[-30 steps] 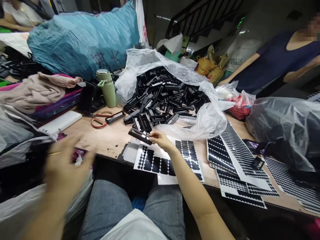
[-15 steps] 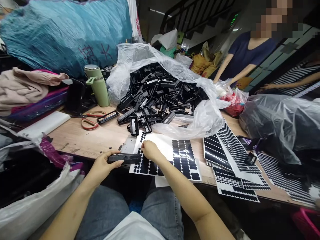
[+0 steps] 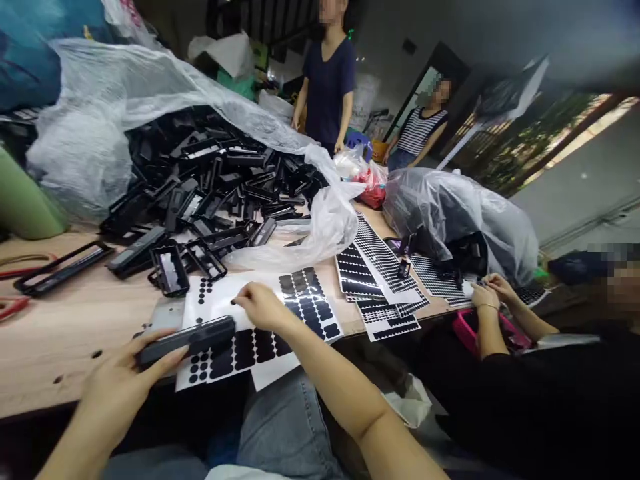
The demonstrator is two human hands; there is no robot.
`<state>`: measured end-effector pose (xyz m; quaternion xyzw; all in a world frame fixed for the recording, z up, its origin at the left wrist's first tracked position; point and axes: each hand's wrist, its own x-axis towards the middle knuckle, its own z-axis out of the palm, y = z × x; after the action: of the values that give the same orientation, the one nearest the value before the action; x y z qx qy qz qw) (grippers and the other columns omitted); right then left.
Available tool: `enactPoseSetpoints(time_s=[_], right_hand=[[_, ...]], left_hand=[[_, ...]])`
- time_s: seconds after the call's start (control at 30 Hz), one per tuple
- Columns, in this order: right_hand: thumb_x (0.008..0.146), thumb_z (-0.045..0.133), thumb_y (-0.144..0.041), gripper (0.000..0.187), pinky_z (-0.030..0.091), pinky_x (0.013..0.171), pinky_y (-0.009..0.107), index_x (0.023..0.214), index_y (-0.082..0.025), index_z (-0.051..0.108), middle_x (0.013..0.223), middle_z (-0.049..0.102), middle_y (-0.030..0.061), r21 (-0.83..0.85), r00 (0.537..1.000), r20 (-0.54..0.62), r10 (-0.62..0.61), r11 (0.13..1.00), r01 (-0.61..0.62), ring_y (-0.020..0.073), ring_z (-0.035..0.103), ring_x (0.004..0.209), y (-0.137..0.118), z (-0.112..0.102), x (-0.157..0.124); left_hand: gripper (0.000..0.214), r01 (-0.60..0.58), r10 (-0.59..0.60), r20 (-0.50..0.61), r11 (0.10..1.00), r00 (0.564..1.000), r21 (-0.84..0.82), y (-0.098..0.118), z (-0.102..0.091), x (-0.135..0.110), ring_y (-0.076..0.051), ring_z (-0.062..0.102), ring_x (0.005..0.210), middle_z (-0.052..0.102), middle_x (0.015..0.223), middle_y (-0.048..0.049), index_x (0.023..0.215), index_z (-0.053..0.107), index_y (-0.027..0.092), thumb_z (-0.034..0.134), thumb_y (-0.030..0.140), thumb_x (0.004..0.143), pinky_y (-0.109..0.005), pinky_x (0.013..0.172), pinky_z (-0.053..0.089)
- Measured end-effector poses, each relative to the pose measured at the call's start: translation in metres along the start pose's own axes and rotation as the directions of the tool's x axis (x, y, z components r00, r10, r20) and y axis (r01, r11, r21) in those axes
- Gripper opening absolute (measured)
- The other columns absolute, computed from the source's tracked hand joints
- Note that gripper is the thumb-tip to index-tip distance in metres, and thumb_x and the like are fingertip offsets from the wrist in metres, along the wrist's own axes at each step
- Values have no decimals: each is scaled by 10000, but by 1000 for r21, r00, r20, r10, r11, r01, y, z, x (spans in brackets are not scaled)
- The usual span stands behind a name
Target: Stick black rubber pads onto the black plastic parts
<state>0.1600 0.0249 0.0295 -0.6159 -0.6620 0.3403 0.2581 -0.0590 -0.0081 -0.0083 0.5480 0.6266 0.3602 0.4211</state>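
My left hand (image 3: 120,387) is closed around one end of a long black plastic part (image 3: 187,340), held level over the table's near edge. My right hand (image 3: 260,305) rests with curled fingers on a white sticker sheet (image 3: 220,303) covered with black oval pads, fingertips pinched at the sheet close to the part's other end. What the fingertips hold, if anything, is too small to make out. A big heap of the same black parts (image 3: 210,180) lies in an opened clear plastic bag (image 3: 80,147) behind the sheet.
More pad sheets (image 3: 380,273) fan out to the right. A co-worker's hands (image 3: 487,290) work beside a second clear bag (image 3: 460,213). Two other people stand at the back. A green bottle (image 3: 25,207) and red-handled scissors (image 3: 15,303) lie left on the wooden table (image 3: 60,340).
My left hand came in from the left and took the black part from my right hand. My right hand dropped onto the sticker sheet. The view swung right, showing a seated co-worker.
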Motion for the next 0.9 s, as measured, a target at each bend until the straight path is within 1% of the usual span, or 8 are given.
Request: enactPoseSetpoints(time_s=[0.07,0.1,0.17,0.23,0.33,0.5,0.67,0.9], right_hand=[[817,502,-302,138,410,643,235,760,-183,545,739,579,3,156,995,-15,101,983,-97,126,532,680,5,-9,-13],[810,506,-310,136,406,627,235,765,-187,540,712,559,-9,196,991,-3,137,971,-134,120,519,649,8,-10,-18],[794,508,-293,117,402,628,241,748,-188,531,695,531,-18,214,983,10,184,960,-182,116,503,629,12,-6,-26],[781,507,-262,100,406,670,252,718,-186,522,742,523,-6,193,980,-12,198,962,-192,122,508,674,14,3,-31],[776,498,-226,82,409,747,269,709,-183,516,854,511,22,179,983,-66,171,971,-157,135,516,772,13,16,-33],[784,490,-181,77,397,843,307,712,-182,519,927,504,52,164,987,-104,126,981,-108,153,511,866,9,28,-31],[794,491,-174,89,371,908,348,715,-179,532,986,506,70,143,987,-103,126,984,-111,176,493,958,8,33,-31],[799,476,-166,102,360,936,362,721,-181,541,1004,508,78,93,989,-101,106,991,-97,193,476,1008,4,33,-34]], left_hand=[[565,42,-34,96,995,995,-85,14,19,-1,-242,668,735,707,806,-35,1036,627,181,717,478,564,-344,686,550],[579,51,-37,128,993,991,-109,19,27,0,-230,662,710,699,779,-36,1045,623,166,729,458,556,-331,676,543],[581,53,-31,154,989,988,-137,20,40,3,-205,648,668,682,738,-31,1055,618,146,737,426,560,-308,652,528],[559,54,-30,149,985,988,-162,15,46,4,-187,634,653,672,733,-28,1041,623,138,740,404,564,-289,637,516],[533,49,-25,143,985,989,-166,7,47,4,-177,621,669,666,749,-26,1039,627,142,737,389,580,-277,637,505],[544,57,-33,139,983,990,-172,4,47,2,-175,610,660,659,730,-20,1054,623,141,737,390,584,-271,613,495],[540,39,-11,138,979,990,-202,-2,49,4,-173,610,679,664,781,-31,1048,620,137,742,387,586,-271,629,493],[558,67,-29,161,969,987,-240,-3,49,2,-180,616,707,659,794,-42,1075,595,132,742,386,601,-288,659,498]])
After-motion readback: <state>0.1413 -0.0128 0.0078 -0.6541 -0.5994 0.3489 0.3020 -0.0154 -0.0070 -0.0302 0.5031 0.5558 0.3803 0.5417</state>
